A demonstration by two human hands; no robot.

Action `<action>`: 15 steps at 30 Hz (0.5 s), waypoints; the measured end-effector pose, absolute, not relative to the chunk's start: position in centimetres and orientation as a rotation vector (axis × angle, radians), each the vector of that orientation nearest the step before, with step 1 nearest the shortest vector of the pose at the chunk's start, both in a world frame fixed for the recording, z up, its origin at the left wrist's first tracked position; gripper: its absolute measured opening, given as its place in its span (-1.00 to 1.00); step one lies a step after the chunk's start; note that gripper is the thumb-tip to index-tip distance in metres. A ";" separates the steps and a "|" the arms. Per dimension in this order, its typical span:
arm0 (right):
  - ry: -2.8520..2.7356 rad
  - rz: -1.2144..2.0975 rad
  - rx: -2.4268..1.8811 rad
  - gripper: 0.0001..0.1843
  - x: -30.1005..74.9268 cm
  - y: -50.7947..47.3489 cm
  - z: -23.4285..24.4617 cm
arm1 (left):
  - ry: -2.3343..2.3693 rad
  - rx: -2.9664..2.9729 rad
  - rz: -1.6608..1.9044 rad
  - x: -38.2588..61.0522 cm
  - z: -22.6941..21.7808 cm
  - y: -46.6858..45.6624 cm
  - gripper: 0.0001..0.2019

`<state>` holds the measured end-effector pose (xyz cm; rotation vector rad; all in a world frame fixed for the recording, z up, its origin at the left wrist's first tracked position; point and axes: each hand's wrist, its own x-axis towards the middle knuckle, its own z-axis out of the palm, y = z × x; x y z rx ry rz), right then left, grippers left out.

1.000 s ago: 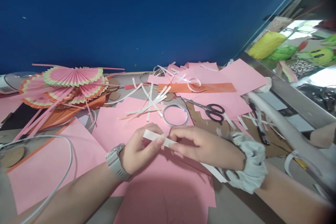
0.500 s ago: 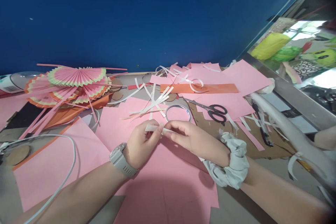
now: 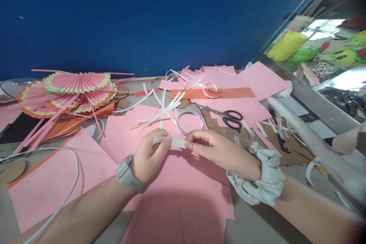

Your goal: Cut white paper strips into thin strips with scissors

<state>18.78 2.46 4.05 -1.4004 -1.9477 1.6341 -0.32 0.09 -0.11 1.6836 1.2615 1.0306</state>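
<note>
My left hand (image 3: 150, 156), a grey watch on its wrist, and my right hand (image 3: 220, 148), a grey scrunchie on its wrist, both pinch a short white paper strip (image 3: 174, 142) between them, just above a large pink paper sheet (image 3: 177, 194). A thin tape ring (image 3: 190, 122) lies on the pink paper right behind my fingers. Black-handled scissors (image 3: 225, 115) lie to the right of the ring.
Pleated pink fans (image 3: 74, 89) are piled at the back left with pink strips. Loose white strips (image 3: 162, 108), an orange strip (image 3: 217, 93) and pink sheets (image 3: 257, 80) cover the back. A white cable (image 3: 71, 175) curves at left. Another person's hand (image 3: 347, 141) shows at right.
Both hands kept hold of the white strip and shifted slightly, first away from me and then a little left; the view wobbled. The other person's hand at right moved up.
</note>
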 end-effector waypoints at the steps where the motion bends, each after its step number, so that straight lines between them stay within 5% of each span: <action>1: -1.941 1.642 -1.417 -0.72 19.0 2.4 3.9 | 1.260 1.680 1.035 -0.3 -0.2 0.1 -0.65; 15: -1.889 1.541 -1.585 -0.66 22.9 1.1 4.0 | 1.233 1.647 1.097 -0.4 0.0 0.1 -0.63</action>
